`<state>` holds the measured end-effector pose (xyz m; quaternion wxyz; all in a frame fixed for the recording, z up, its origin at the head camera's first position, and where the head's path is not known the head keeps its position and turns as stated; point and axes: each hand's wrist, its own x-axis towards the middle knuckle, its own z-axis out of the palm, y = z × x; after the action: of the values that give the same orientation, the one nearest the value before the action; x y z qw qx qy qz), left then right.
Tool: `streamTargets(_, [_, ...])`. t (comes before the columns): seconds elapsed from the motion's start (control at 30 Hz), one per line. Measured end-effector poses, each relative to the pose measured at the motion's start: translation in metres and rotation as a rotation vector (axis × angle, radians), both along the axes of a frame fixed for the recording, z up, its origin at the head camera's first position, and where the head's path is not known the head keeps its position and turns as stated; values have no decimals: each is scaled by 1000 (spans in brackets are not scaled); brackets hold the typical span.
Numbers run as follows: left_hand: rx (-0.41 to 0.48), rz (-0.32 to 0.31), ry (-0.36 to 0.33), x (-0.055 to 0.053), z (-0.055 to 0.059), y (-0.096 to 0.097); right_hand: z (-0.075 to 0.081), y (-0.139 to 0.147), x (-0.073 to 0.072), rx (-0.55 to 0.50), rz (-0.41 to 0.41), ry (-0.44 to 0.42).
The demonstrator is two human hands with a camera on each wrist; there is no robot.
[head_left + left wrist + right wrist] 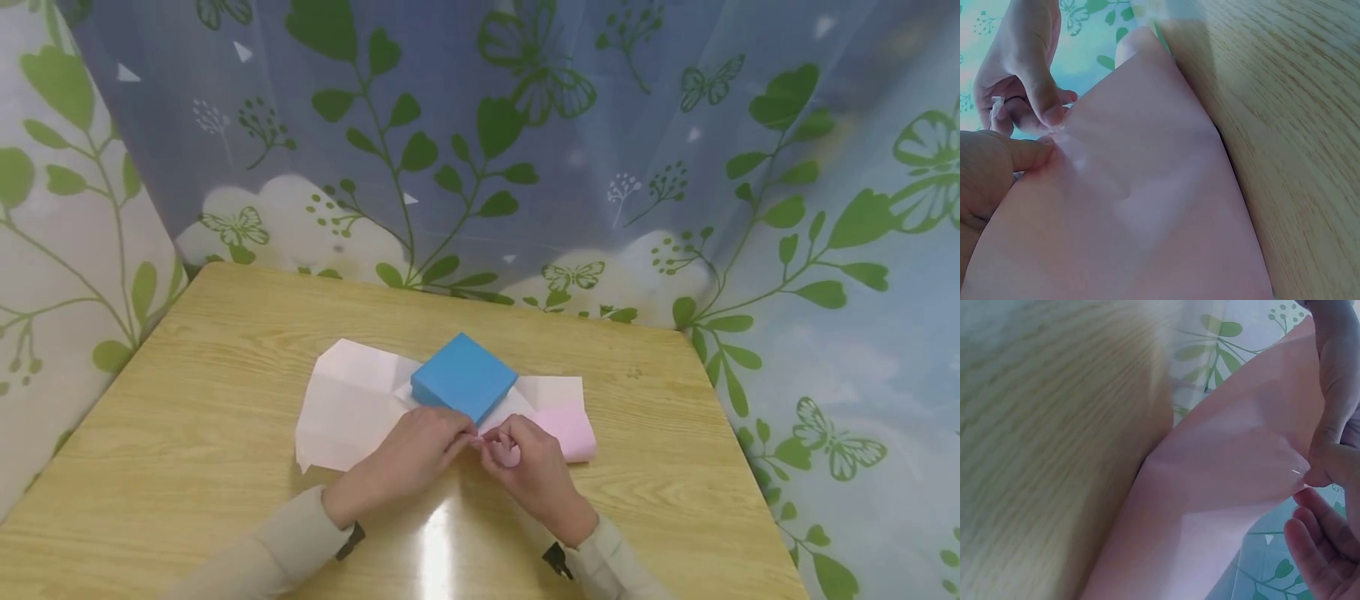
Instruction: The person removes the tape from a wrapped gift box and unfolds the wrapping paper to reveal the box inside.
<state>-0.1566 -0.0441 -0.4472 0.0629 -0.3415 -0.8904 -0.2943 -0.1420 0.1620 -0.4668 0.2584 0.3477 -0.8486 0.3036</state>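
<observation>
A blue square box [463, 377] sits cornerwise on a spread sheet of pink wrapping paper [352, 400]. At the box's near corner both hands meet over the paper's front edge. My left hand [416, 446] pinches that edge, its thumb lying on the paper in the left wrist view. Close beside it, my right hand [532, 467] pinches the same edge between thumb and fingers. A small clear strip like tape [996, 111] clings to a right finger. Where the fingertips meet, the paper is gathered and shiny. The box is hidden behind the raised paper in both wrist views.
The paper's right part [566, 429] curls over, pink side up, while its left part lies paler and creased. Beneath is a wooden table [225, 375]. Curtains [450, 125] with leaf and butterfly prints hang along its back and sides.
</observation>
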Motion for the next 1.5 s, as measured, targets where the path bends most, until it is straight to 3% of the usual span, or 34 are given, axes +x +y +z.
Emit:
streamTargets(0.23, [-13, -2, 26, 0, -1, 4, 1, 3, -3, 16, 26, 37])
streamTargets(0.47, [-34, 17, 100, -2, 2, 12, -1, 2, -2, 15, 21, 97])
streamTargets(0.7, [-49, 100, 63, -2, 2, 19, -3, -2, -2, 92, -52, 210])
streamTargets(0.87, [-52, 143, 52, -1, 5, 22, -2, -1, -3, 124, -44, 254])
streamTargets(1.5, [-98, 172, 4, 1, 4, 17, 7, 3, 1, 207, 42, 214])
